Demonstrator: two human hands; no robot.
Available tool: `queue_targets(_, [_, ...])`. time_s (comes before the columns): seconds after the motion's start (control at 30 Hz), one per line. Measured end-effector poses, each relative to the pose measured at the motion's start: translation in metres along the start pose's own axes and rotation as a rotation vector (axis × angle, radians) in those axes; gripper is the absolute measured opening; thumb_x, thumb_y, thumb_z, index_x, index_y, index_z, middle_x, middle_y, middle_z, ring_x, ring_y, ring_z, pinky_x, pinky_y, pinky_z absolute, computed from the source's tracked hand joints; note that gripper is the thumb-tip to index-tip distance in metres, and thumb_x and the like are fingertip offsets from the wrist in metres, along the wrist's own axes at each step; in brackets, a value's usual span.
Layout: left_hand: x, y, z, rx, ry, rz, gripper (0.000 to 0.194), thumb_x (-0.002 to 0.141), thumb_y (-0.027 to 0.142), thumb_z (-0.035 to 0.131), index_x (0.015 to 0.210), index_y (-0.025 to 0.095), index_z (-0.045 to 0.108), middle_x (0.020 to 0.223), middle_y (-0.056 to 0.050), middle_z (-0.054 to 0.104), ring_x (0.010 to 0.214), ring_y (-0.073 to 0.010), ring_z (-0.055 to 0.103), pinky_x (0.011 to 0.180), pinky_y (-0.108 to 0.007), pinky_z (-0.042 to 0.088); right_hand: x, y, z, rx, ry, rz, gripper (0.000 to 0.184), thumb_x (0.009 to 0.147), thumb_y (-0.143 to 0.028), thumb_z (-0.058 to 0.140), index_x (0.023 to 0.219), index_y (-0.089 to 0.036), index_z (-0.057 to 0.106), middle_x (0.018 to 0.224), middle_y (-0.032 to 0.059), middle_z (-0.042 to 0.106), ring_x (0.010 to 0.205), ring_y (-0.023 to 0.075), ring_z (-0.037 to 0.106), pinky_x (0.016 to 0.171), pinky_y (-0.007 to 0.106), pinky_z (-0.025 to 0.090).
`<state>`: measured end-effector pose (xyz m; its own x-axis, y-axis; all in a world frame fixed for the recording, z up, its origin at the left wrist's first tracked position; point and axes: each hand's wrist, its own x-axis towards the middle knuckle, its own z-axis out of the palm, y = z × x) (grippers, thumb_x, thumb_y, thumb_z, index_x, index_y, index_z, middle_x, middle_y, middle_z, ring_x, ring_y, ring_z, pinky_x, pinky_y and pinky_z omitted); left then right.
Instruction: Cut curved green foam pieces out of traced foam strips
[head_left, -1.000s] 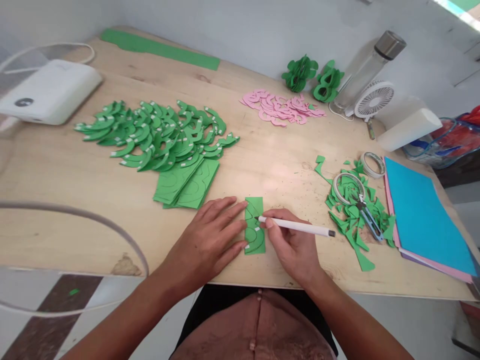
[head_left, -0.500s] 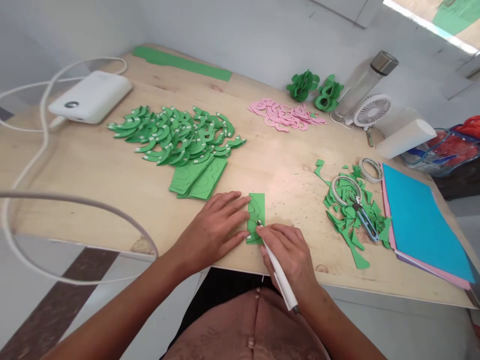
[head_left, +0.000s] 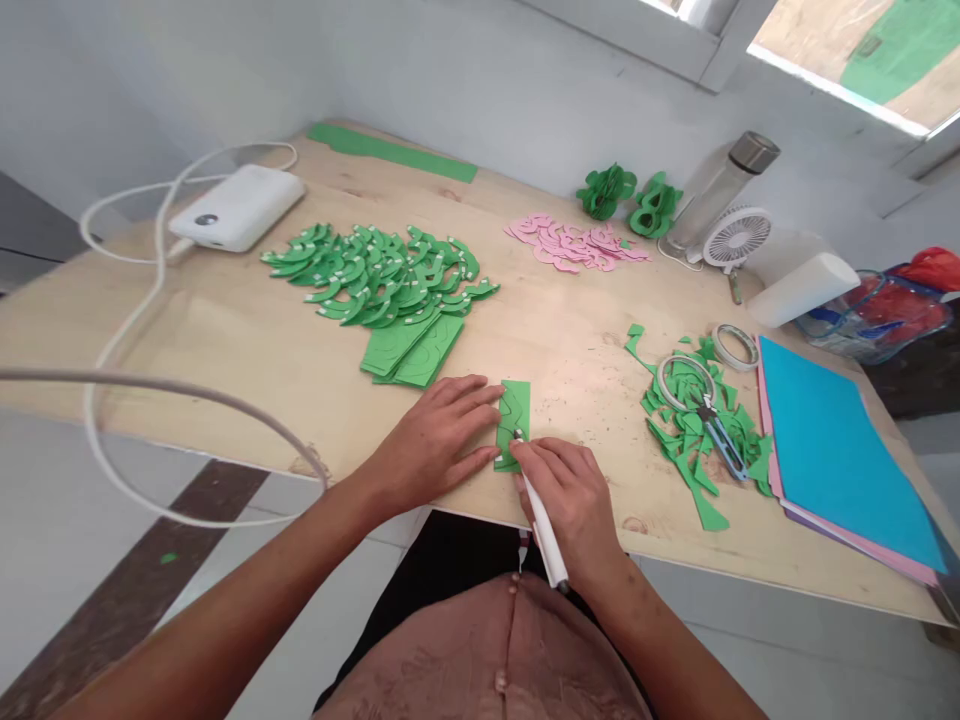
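Green card (head_left: 514, 408) | left hand (head_left: 439, 440): spread, fingertips at edge | right hand (head_left: 574, 495): gripping white pen (head_left: 545, 535)

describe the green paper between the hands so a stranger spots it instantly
On the wooden table, find the left hand and right hand near the front edge. Between them lies a green paper rectangle with curved lines. Unlike the stacked rectangles beyond the left hand, it lies apart, beneath the tip of a white pen-shaped tool.

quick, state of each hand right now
Left hand: open, touching the green rectangular paper piece.
Right hand: closed, holding the slim white pen.
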<state>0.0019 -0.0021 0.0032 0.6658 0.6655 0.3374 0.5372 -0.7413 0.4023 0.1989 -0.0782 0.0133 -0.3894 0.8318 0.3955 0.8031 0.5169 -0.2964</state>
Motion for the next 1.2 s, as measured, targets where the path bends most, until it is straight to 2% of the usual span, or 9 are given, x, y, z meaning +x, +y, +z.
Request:
queue_targets(0.33, [-0.0018, -0.0002, -0.0033, -0.006, -0.033, 0.032, 0.026, 0.088, 0.032, 0.054, 0.107, 0.016, 0.058, 0.136, -0.015, 0.056, 0.132, -0.0318, 0.041, 0.109, -0.052, 0.035, 0.0010, -0.0001, 0.0013, -0.046, 0.040, -0.028, 0.025, 0.095, -0.016, 0.050, 0.116, -0.014, 0.063, 0.104, 0.0095, 0.074, 0.099, 0.0244, 0.062, 0.082, 0.038, 0.047])
queue_targets(0.6, [-0.0024, -0.0003, -0.0029, 0.001, -0.022, 0.036, 0.025, 0.088, 0.032, 0.054, 0.108, 0.017, 0.057, 0.137, -0.015, 0.055, 0.133, -0.0314, 0.041, 0.108, -0.053, 0.036, 0.0000, 0.0011, 0.0021, -0.044, 0.033, -0.024, 0.027, 0.095, -0.016, 0.050, 0.119, -0.015, 0.062, 0.104, 0.0103, 0.074, 0.099, 0.0246, 0.062, 0.082, 0.039, 0.046])
queue_targets(0.9, [-0.0022, 0.0014, -0.0044, 0.028, -0.066, 0.028, 0.025, 0.089, 0.032, 0.052, 0.107, 0.016, 0.058, 0.138, -0.014, 0.054, 0.134, -0.0321, 0.039, 0.110, -0.052, 0.034, 0.0003, 0.0015, 0.0024, -0.050, 0.018, -0.021, 0.027, 0.095, -0.016, 0.049, 0.118, -0.016, 0.062, 0.103, 0.0099, 0.074, 0.099, 0.0247, 0.062, 0.082, 0.039, 0.046])
queue_targets(1.2, [-0.0034, -0.0005, -0.0014, 0.022, -0.060, 0.023, 0.028, 0.090, 0.034, 0.052, 0.109, 0.015, 0.057, 0.139, -0.014, 0.053, 0.135, -0.0323, 0.037, 0.111, -0.052, 0.032, -0.0018, 0.0057, 0.0050, -0.049, 0.031, -0.052, 0.028, 0.093, -0.016, 0.051, 0.120, -0.014, 0.061, 0.105, 0.0103, 0.073, 0.100, 0.0249, 0.061, 0.084, 0.039, 0.047])
